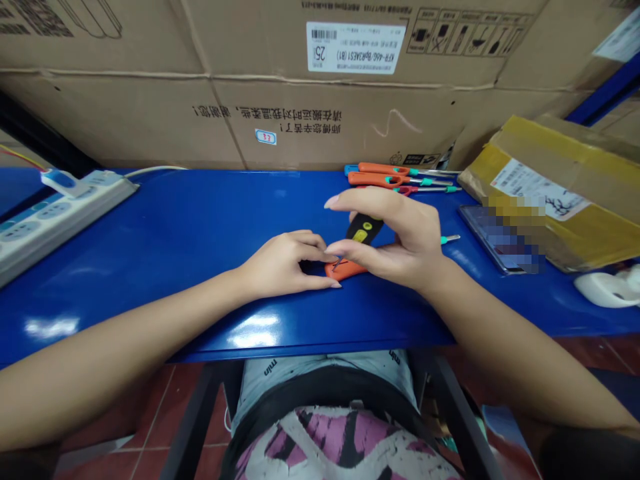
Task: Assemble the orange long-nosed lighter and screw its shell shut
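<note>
An orange long-necked lighter [344, 269] lies on the blue table in front of me, its green-tipped metal neck pointing right. My left hand [285, 263] is closed on the lighter's butt end, thumb on the near side and fingers on the far side. In my right hand [400, 237] is a screwdriver [364, 229] with a black and yellow handle, held tilted between thumb and fingers. Its thin shaft reaches down to the lighter's body close to my left fingertips. The right hand hides the middle of the lighter.
Several similar lighters [380, 179] lie at the back of the table [210, 220], against a large cardboard box [280, 113]. To the right are a phone [493, 243], a yellow-taped parcel [560, 193] and a white rounded object [607, 290]. A power strip [65, 220] sits at left.
</note>
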The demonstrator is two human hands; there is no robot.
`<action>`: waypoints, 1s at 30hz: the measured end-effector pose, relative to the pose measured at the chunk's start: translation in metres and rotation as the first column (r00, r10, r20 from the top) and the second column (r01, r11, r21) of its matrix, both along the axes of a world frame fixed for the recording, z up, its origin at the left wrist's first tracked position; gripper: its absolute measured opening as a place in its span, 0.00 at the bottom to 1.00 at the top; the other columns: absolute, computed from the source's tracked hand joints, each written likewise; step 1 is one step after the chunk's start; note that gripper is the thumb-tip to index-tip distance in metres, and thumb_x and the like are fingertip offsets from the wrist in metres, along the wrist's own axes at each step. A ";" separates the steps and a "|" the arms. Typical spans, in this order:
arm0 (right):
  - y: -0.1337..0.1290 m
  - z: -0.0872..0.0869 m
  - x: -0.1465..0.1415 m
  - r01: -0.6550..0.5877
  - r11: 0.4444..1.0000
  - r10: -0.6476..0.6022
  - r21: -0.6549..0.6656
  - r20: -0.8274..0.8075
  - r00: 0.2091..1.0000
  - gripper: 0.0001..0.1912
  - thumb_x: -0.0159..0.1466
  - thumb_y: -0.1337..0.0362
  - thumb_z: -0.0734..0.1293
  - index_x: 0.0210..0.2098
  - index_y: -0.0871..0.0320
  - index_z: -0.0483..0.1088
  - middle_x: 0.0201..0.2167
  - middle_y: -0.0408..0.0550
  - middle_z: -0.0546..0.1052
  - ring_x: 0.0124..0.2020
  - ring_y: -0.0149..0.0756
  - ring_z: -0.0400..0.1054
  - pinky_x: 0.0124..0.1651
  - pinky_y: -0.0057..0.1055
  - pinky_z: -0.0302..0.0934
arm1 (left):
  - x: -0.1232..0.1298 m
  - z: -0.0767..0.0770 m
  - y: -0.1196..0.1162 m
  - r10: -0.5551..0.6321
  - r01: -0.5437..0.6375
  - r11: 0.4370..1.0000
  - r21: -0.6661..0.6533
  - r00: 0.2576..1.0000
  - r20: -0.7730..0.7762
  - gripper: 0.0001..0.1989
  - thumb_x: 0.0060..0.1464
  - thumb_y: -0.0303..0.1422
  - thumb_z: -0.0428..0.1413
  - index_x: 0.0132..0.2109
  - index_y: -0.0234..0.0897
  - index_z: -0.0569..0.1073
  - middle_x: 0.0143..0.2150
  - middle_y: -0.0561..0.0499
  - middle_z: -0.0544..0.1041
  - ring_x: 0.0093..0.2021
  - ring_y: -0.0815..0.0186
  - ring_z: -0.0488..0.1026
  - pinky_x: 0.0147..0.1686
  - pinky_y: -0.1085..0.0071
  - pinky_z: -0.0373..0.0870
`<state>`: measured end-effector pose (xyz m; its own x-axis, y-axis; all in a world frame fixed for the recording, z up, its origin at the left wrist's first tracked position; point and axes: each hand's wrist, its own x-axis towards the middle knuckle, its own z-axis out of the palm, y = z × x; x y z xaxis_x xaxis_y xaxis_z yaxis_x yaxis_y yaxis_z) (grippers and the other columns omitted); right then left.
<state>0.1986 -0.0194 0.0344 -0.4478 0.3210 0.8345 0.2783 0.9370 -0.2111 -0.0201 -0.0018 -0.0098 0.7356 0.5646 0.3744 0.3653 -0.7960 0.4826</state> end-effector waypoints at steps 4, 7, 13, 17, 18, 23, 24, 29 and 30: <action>0.002 0.001 0.001 -0.065 0.991 0.068 -0.120 0.024 0.997 0.21 0.76 0.58 0.56 0.65 0.53 0.64 0.59 0.48 0.75 0.53 0.39 0.76 0.55 0.42 0.75 | -0.001 -0.001 0.001 -0.044 0.044 0.999 0.010 0.999 0.008 0.15 0.56 0.44 0.66 0.46 0.40 0.83 0.41 0.48 0.83 0.44 0.59 0.79 0.48 0.64 0.75; 0.003 0.001 0.002 0.002 0.989 0.001 -0.148 0.020 1.000 0.20 0.74 0.56 0.58 0.63 0.52 0.66 0.58 0.48 0.75 0.56 0.41 0.74 0.58 0.43 0.73 | -0.002 -0.003 0.002 -0.046 0.046 0.999 0.017 0.999 0.004 0.17 0.56 0.45 0.66 0.47 0.39 0.83 0.42 0.47 0.83 0.44 0.59 0.79 0.48 0.64 0.75; 0.005 0.001 0.004 0.045 0.979 -0.041 -0.199 0.025 0.999 0.22 0.73 0.53 0.60 0.63 0.53 0.66 0.56 0.50 0.77 0.55 0.42 0.75 0.58 0.43 0.72 | -0.001 -0.003 0.002 -0.032 0.032 0.999 0.015 0.999 0.001 0.17 0.56 0.45 0.66 0.46 0.37 0.83 0.41 0.47 0.83 0.43 0.60 0.79 0.48 0.63 0.75; 0.003 0.001 0.000 0.001 0.978 0.008 -0.211 0.043 0.999 0.23 0.74 0.59 0.59 0.67 0.53 0.61 0.58 0.52 0.76 0.51 0.39 0.76 0.56 0.40 0.73 | -0.002 -0.002 0.001 -0.035 0.035 0.999 0.019 0.999 -0.003 0.17 0.56 0.45 0.66 0.45 0.38 0.83 0.42 0.47 0.83 0.45 0.59 0.79 0.49 0.63 0.75; 0.003 0.001 0.000 0.019 0.985 -0.012 -0.170 0.037 0.999 0.22 0.72 0.59 0.62 0.64 0.52 0.64 0.56 0.51 0.77 0.50 0.39 0.76 0.55 0.38 0.73 | -0.002 -0.001 0.001 -0.033 0.033 0.999 0.027 0.999 -0.009 0.17 0.56 0.46 0.65 0.45 0.38 0.83 0.43 0.47 0.83 0.46 0.59 0.79 0.49 0.63 0.75; 0.006 0.000 0.003 -0.037 0.989 0.036 -0.140 -0.006 0.999 0.17 0.69 0.60 0.67 0.57 0.54 0.70 0.48 0.49 0.81 0.44 0.35 0.77 0.48 0.31 0.73 | -0.002 -0.001 0.000 -0.003 0.004 0.999 0.033 1.000 -0.030 0.18 0.56 0.47 0.65 0.46 0.38 0.83 0.42 0.47 0.83 0.43 0.60 0.79 0.45 0.64 0.75; 0.007 0.000 0.003 -0.082 0.978 0.082 -0.192 -0.007 0.997 0.18 0.71 0.60 0.64 0.60 0.54 0.68 0.50 0.50 0.80 0.44 0.34 0.77 0.49 0.32 0.72 | -0.002 -0.001 0.000 -0.004 0.005 1.000 0.023 1.000 -0.026 0.18 0.56 0.46 0.66 0.45 0.38 0.83 0.41 0.48 0.83 0.43 0.60 0.79 0.45 0.65 0.75; 0.011 -0.001 0.003 -0.085 0.966 0.069 -0.245 -0.074 0.995 0.16 0.70 0.61 0.66 0.56 0.55 0.70 0.46 0.49 0.79 0.37 0.30 0.75 0.42 0.28 0.71 | -0.002 -0.003 0.000 -0.018 0.018 1.000 0.019 1.000 -0.014 0.16 0.55 0.46 0.66 0.42 0.38 0.83 0.41 0.48 0.82 0.44 0.60 0.79 0.48 0.65 0.75; 0.013 -0.001 0.003 -0.030 0.978 0.012 -0.208 -0.088 0.996 0.13 0.67 0.59 0.70 0.49 0.55 0.72 0.42 0.46 0.80 0.34 0.30 0.74 0.39 0.27 0.70 | -0.002 -0.003 0.001 -0.019 0.020 1.000 0.022 1.000 -0.015 0.16 0.56 0.46 0.66 0.42 0.38 0.83 0.42 0.48 0.82 0.44 0.60 0.79 0.49 0.65 0.75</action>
